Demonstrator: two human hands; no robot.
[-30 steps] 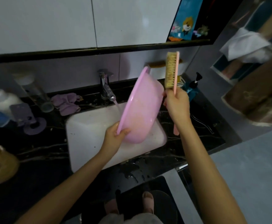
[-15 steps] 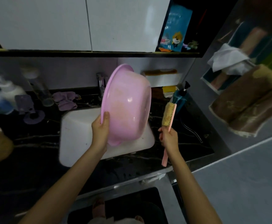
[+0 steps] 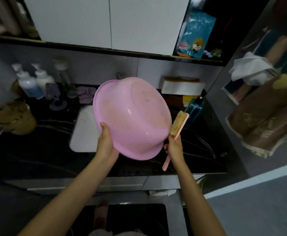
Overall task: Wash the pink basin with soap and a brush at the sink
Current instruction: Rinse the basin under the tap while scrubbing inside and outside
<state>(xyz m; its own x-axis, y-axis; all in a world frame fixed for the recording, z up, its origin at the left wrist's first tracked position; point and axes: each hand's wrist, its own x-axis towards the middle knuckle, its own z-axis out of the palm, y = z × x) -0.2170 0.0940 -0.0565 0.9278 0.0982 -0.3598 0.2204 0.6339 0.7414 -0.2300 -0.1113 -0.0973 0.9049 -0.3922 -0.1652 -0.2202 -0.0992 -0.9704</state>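
Left hand [image 3: 106, 143] grips pink basin [image 3: 132, 116] by its rim (underside faces camera), raised over the white sink [image 3: 84, 132] | right hand [image 3: 173, 147] clasps brush [image 3: 178, 124] handle, bristles just right of basin.

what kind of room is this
Most likely a bathroom or washroom: a white sink set in a dark counter, pump bottles behind it, and towels hanging on the right.

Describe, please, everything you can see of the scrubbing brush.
The brush has a slim pink handle, seemingly plastic, and a block of tan bristles. The right hand grips the handle mid-length, head tilted up and to the right, handle end pointing down. Its bristles face the pink basin and appear to touch the outer wall.
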